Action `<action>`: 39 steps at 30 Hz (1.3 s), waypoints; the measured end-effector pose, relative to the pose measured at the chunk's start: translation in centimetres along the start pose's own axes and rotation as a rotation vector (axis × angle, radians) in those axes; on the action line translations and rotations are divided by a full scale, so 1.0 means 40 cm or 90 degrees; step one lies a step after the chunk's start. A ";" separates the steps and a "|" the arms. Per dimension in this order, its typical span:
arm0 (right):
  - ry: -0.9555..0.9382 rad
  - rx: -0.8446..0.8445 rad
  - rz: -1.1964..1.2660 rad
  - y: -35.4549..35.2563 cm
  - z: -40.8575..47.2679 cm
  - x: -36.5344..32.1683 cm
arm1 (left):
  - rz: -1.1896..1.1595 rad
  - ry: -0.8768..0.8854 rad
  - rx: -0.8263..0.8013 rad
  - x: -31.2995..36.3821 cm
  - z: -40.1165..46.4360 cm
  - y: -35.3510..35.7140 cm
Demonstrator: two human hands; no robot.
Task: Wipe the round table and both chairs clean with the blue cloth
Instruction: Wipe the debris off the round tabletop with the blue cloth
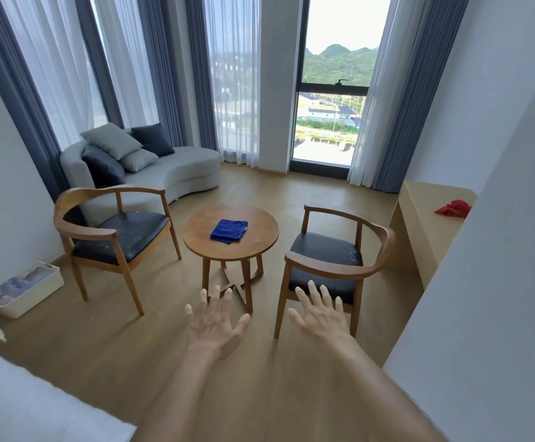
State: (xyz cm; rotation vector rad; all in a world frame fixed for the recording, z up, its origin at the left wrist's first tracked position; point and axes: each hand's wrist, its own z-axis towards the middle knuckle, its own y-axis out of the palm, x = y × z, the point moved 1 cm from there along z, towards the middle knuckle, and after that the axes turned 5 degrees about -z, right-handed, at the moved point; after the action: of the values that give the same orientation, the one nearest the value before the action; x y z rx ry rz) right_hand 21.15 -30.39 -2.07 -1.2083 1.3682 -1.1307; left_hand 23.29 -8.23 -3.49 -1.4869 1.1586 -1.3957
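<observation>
A folded blue cloth [229,230] lies in the middle of the round wooden table [260,240], whose top shows pale specks. One wooden armchair [113,232] with a dark, dusty seat stands left of the table. A second armchair [330,255] stands to its right, its seat also speckled. My left hand [214,323] and my right hand [322,312] stretch forward with fingers spread, holding nothing. Both hands are well short of the table, above the floor in front of it.
A grey sofa [177,173] with cushions sits behind the left chair, by curtained windows. A white bin [27,290] of cloths stands on the floor at left. A wooden desk [425,218] with a red cloth [454,208] is at right. White bedding [20,400] fills the lower left.
</observation>
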 end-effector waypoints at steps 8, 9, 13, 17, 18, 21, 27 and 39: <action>0.009 0.032 -0.008 -0.049 0.310 0.054 | 0.009 0.002 -0.010 0.096 0.296 -0.054; 0.010 0.041 -0.011 -0.057 0.345 0.064 | 0.007 0.003 -0.014 0.110 0.333 -0.057; 0.008 0.051 0.004 -0.078 0.495 0.117 | 0.013 0.001 -0.023 0.155 0.476 -0.048; -0.026 0.037 -0.001 -0.094 0.676 0.173 | 0.016 -0.031 -0.022 0.208 0.637 -0.021; -0.035 0.038 -0.006 -0.098 0.723 0.185 | 0.016 -0.037 -0.022 0.223 0.677 -0.016; -0.064 0.040 -0.004 -0.114 0.865 0.204 | 0.018 -0.047 -0.024 0.257 0.785 -0.014; -0.148 0.014 0.022 -0.128 1.094 0.131 | 0.006 -0.123 -0.015 0.204 0.939 -0.043; -0.229 -0.047 0.019 -0.009 1.490 -0.242 | 0.030 -0.205 -0.023 -0.151 1.282 -0.099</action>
State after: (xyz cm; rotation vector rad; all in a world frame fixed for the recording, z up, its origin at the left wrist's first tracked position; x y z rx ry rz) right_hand 80.85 -23.56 -7.91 -1.3644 1.1555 -0.7998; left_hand 74.81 -3.69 -6.46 -1.6276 1.0120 -1.0602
